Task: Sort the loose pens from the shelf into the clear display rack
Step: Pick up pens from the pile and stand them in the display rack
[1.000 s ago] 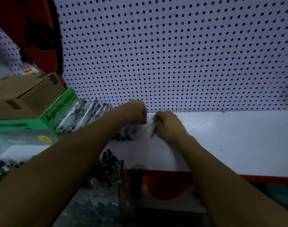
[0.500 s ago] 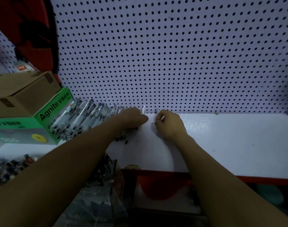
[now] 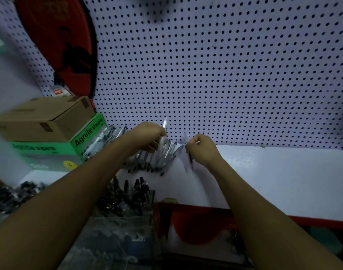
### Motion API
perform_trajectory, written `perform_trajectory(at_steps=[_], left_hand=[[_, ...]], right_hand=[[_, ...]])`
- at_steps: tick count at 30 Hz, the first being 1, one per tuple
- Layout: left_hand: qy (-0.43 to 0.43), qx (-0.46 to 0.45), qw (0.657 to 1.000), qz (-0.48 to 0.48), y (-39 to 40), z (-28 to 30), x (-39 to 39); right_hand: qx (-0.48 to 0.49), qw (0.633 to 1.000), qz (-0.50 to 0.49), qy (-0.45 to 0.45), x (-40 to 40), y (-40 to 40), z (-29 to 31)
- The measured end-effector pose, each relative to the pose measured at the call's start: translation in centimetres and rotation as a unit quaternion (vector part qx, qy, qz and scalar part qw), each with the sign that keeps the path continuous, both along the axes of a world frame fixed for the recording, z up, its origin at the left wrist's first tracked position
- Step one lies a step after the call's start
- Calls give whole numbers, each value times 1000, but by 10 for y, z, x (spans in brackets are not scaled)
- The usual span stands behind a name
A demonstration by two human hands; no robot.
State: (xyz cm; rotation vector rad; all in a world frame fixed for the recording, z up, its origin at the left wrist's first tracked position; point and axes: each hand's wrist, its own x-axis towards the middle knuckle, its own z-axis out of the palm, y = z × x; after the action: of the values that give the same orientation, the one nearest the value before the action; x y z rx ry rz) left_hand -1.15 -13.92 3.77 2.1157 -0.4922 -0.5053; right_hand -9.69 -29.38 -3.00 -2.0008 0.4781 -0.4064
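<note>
A row of loose clear pens [image 3: 145, 156] lies on the white shelf [image 3: 273, 172] against the pegboard. My left hand [image 3: 149, 133] grips a clear pen [image 3: 163, 133] that stands nearly upright above the row. Just to its right, my right hand [image 3: 200, 149] pinches another pen [image 3: 189, 156], whose dark tip points down at the shelf. The clear display rack [image 3: 127, 199], holding several dark-capped pens, stands below the shelf's front edge, between my forearms.
A green Agnite box [image 3: 49, 152] with a brown carton [image 3: 44, 119] on top stands at the shelf's left end. More dark pens [image 3: 14, 193] lie at the lower left. The shelf has a red front lip [image 3: 303, 219]. The pegboard [image 3: 225, 65] backs the shelf.
Both hands have risen slightly with their pens. The left hand's pen now stands more upright. More of the pen row shows beneath my left hand. The camera has tilted.
</note>
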Motion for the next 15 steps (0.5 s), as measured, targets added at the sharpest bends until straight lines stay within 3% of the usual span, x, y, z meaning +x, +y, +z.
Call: perform_trajectory(at_steps=[4, 7, 15], left_hand=[[122, -187, 973, 61, 43, 24, -21], [162, -263, 949, 62, 80, 32, -29], [13, -288, 939, 189, 176, 35, -63]], right_hand=[[92, 994, 40, -38, -3, 33, 43], [138, 983, 107, -50, -4, 65, 70], [207, 962, 170, -49, 11, 166, 106]])
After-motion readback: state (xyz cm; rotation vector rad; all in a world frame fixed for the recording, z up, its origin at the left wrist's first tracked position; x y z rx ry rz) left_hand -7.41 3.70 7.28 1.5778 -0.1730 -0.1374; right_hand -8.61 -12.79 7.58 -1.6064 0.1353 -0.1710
